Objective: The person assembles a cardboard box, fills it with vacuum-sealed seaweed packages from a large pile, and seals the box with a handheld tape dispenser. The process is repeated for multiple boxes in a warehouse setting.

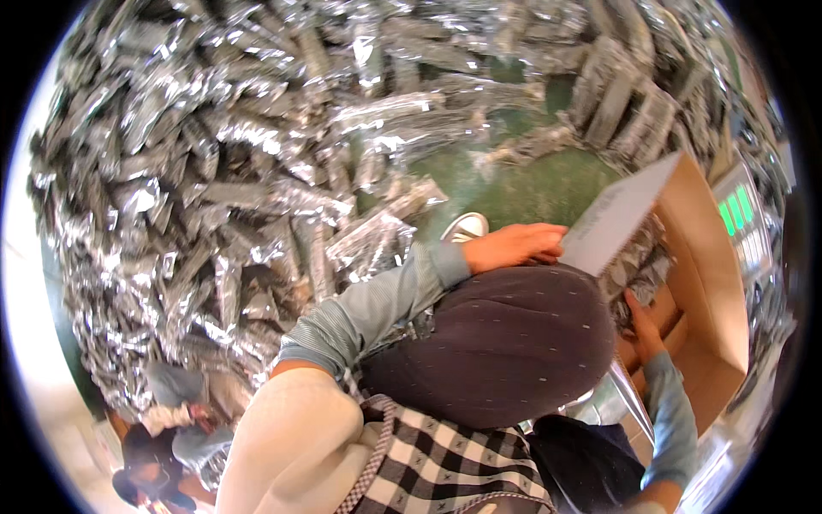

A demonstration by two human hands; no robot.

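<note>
An open cardboard box stands tilted at the right, with clear-wrapped packets inside. My right hand reaches into it, its fingers against the lower packets; whether it grips one cannot be told. My left hand lies beside the dark-covered knee, its fingertips at the edge of the box's raised flap. Those fingers are bent and partly hidden, so a hold on the flap is not certain. Long packets in shiny clear film are heaped over much of the floor before me.
Green floor shows between the heap and the box. A device with a lit green display is behind the box. Another person sits or crouches among packets at the lower left. A light shoe rests on the floor near my left hand.
</note>
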